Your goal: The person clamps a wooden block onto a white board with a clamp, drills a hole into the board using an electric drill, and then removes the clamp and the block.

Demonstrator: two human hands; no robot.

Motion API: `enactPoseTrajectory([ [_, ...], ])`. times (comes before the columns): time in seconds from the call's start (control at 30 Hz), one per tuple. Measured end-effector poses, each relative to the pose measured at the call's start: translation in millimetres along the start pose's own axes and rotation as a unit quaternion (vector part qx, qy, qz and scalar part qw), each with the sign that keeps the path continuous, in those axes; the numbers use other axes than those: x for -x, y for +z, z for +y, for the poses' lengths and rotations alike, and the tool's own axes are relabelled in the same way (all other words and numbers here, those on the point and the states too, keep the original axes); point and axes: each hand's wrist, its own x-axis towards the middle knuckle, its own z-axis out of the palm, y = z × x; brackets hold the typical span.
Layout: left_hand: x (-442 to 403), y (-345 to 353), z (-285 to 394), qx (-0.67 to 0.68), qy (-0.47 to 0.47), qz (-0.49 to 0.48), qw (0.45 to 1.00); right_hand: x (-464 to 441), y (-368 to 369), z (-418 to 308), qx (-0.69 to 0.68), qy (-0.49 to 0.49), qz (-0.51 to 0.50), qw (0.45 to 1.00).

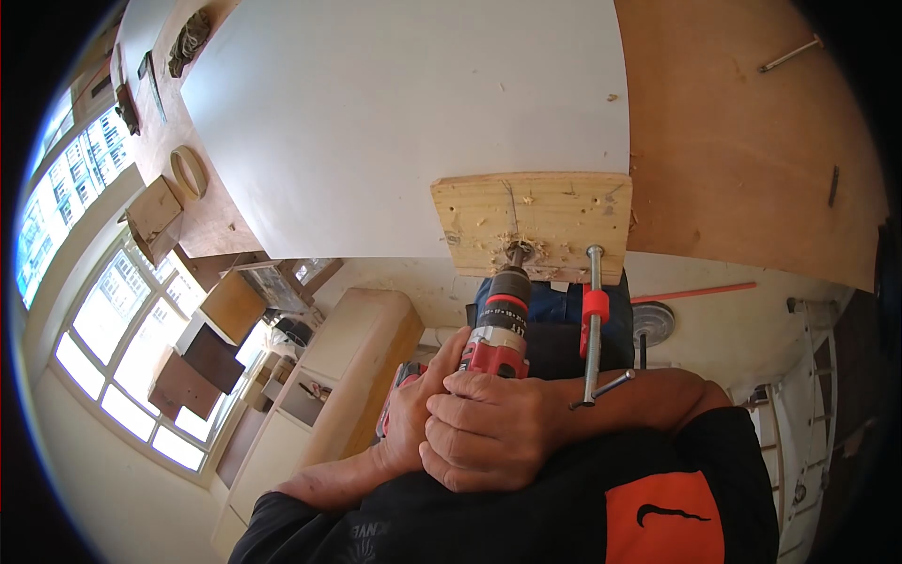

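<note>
Both hands are closed around a red and black cordless drill [502, 324] in the middle of the view. My left hand [411, 414] wraps its body from the left side. My right hand [493, 428] lies over the near end of the drill, fingers curled, beside and partly over the left. A bit in the chuck meets a pine board [536, 211], with wood shavings around the contact point; the bit's tip is hidden. A red-handled clamp [593, 310] grips the board's near edge, just right of the drill.
The board lies on a white panel [404, 113] over a brown tabletop [733, 169]. A thin tool [789, 54] lies at the far right. A tape roll [189, 172] sits at left. Below stand a cabinet [319, 376], boxes [233, 305] and a ladder [819, 404].
</note>
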Motion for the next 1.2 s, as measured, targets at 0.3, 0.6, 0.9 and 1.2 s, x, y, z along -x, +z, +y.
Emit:
enactPoseTrajectory([
  [0.3,-2.7,-6.4,16.1,-0.038,0.042,0.042,0.998,0.8,-0.5,0.3,0.002,-0.003,0.003,1.0],
  [0.6,-1.2,-1.3,15.7,-0.037,0.034,0.047,0.998,2.4,0.7,0.0,0.002,-0.007,0.008,1.0],
  [0.9,-2.4,-5.6,28.5,-0.048,0.016,0.051,0.997,3.6,-0.4,-1.3,0.004,-0.003,0.009,1.0],
  [1.2,-1.4,-1.0,18.1,-0.035,0.016,0.046,0.998,3.4,1.2,0.0,0.0,-0.003,0.027,1.0],
])
